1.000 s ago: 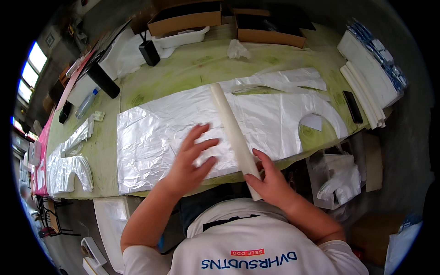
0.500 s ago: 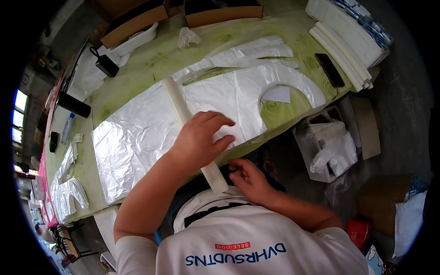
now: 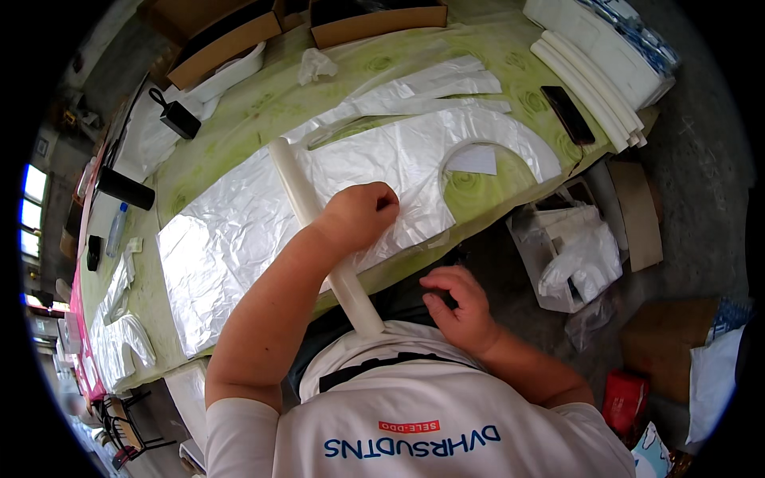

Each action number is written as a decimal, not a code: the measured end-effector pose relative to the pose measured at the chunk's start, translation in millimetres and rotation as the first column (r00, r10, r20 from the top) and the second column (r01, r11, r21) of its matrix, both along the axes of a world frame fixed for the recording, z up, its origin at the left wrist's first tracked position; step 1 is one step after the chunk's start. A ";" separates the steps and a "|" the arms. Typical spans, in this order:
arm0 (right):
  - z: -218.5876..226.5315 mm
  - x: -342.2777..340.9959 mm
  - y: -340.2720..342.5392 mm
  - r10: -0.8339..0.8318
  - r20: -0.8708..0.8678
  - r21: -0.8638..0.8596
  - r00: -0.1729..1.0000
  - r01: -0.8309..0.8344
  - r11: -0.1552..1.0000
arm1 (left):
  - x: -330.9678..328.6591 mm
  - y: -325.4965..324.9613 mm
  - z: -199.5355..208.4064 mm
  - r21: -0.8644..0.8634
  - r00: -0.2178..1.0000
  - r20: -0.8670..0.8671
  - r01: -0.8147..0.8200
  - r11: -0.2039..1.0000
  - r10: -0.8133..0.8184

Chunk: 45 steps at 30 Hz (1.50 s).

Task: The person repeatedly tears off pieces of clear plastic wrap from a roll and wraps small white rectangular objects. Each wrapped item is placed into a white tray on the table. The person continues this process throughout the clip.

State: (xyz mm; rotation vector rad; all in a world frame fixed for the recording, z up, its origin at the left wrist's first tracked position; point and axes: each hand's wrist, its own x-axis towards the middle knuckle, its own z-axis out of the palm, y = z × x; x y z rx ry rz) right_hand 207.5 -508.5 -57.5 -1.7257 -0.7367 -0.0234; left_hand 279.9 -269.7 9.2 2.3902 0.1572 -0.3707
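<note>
A shiny, see-through white plastic apron (image 3: 231, 227) lies spread on the table, its round neck opening toward the right and its long straps toward the back. Across it rests a pale roll or tube (image 3: 291, 179), its near end overhanging the table edge against my shirt. My left hand (image 3: 362, 215) is closed over the apron just right of the tube, fingers curled toward the thumb; whether film is pinched in them is hidden. Off the front edge, in the air, my right hand (image 3: 462, 307) is open and holds nothing, its fingers bent and thumb apart.
A green patterned cloth (image 3: 263, 103) covers the table. At the right lie a phone (image 3: 567, 115) and white rolls (image 3: 590, 92). Below them stands a bin (image 3: 550, 275) of plastic film. Cardboard boxes (image 3: 378, 28) line the back; a black cylinder (image 3: 126, 187) and a bottle (image 3: 117, 231) lie left.
My left hand has curled its fingers closed and shifted slightly up. My right hand has moved right, away from the tube's near end, and its fingers have opened.
</note>
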 end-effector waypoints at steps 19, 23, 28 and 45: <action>14.2 162.3 68.8 0.061 0.630 -0.470 0.774 0.317 0.824 | 57.8 0.8 10.1 -0.463 0.843 0.125 -0.418 0.782 0.524; 10.6 170.3 74.4 -0.023 0.566 -0.395 0.824 0.296 0.870 | 87.0 20.3 -18.7 -0.498 0.881 0.062 -0.380 0.780 0.469; -4.0 190.1 76.4 -0.452 0.067 -0.214 0.889 0.455 0.864 | 28.5 37.3 18.2 -0.828 0.697 0.047 -0.373 0.418 0.715; -38.9 222.4 56.7 -0.471 -0.159 0.185 0.868 0.495 0.849 | -145.2 166.7 -36.6 -0.224 0.440 0.757 -0.520 0.824 0.483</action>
